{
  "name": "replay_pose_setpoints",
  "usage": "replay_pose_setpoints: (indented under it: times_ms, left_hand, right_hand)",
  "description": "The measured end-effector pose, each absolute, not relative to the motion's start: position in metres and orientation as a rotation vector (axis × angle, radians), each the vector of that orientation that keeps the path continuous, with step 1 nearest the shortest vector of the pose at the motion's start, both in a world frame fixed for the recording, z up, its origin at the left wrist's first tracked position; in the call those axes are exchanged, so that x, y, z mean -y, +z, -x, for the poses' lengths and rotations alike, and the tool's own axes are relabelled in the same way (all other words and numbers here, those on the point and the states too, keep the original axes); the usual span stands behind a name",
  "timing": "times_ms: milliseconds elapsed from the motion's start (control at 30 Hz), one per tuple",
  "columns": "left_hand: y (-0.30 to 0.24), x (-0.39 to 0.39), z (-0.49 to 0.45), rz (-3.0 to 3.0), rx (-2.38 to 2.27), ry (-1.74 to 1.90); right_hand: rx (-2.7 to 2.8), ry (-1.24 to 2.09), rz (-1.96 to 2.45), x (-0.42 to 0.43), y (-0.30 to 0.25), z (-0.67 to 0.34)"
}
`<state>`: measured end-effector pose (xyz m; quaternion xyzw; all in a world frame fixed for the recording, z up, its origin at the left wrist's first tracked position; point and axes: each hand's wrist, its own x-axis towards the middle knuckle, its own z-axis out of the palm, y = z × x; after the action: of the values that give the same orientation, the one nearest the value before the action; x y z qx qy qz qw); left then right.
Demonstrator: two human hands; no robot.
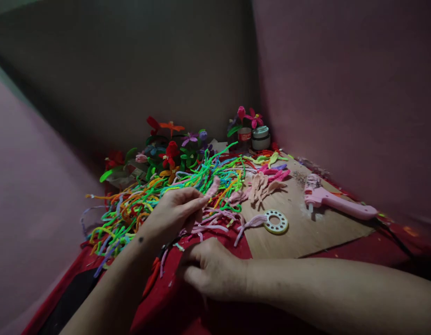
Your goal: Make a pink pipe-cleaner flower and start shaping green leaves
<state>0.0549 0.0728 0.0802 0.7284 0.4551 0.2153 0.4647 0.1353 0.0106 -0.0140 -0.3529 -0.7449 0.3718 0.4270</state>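
Note:
My left hand [184, 207] is closed in a pinch on a pale pink pipe-cleaner petal [212, 187], which sticks up past the fingertips. Lower and nearer to me, my right hand [215, 270] is curled closed over the red cloth. Its fingertips are in shadow, and what they hold, if anything, I cannot make out. A tool with red handles [152, 278] lies on the cloth to the left of my right hand, partly hidden. Loose pink pipe cleaners [210, 228] lie between the two hands.
A big tangle of coloured pipe cleaners [131, 223] spreads behind my left hand. On the wooden board [271, 246] are a pink glue gun [341, 202], a round holed disc [276, 222] and beige petals [260, 188]. Pipe-cleaner flowers [170, 153] and a lidded jar [260, 138] stand behind.

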Motion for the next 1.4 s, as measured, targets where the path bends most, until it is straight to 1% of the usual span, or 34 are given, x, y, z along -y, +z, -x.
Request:
replay_pose_setpoints:
  times_ms: [100, 167, 333, 433, 700, 867, 1033, 1233, 1400]
  left_hand:
    - [0.073, -0.086, -0.082, -1.985, -1.155, 0.436]
    - [0.064, -0.095, -0.096, -2.155, -1.156, 0.381]
    - [0.045, -0.109, -0.114, -2.681, -1.197, 0.253]
    - [0.040, -0.112, -0.117, -2.794, -1.252, 0.139]
    - [0.034, -0.114, -0.116, -2.804, -1.370, 0.038]
    - [0.031, -0.114, -0.116, -2.780, -1.262, 0.014]
    - [0.028, -0.117, -0.117, -2.738, -1.287, 0.070]
    - [0.029, -0.122, -0.110, -2.448, -1.230, 0.176]
    - [0.033, -0.119, -0.106, -2.369, -1.321, 0.211]
  right_hand:
    - [2.176, 0.592, 0.831, -0.004, -0.018, -0.135]
    - [2.276, 0.477, 0.815, -0.004, -0.017, -0.136]
    - [2.310, 0.525, 0.853, -0.005, -0.014, -0.137]
    - [2.330, 0.565, 0.876, -0.005, -0.012, -0.139]
    - [2.294, 0.585, 0.882, -0.004, -0.017, -0.136]
    - [2.294, 0.564, 0.887, -0.005, -0.017, -0.136]
    - [2.317, 0.537, 0.900, -0.004, -0.015, -0.138]
    - [2.327, 0.567, 0.897, -0.005, -0.014, -0.139]
    - [2.329, 0.572, 0.901, -0.005, -0.013, -0.139]
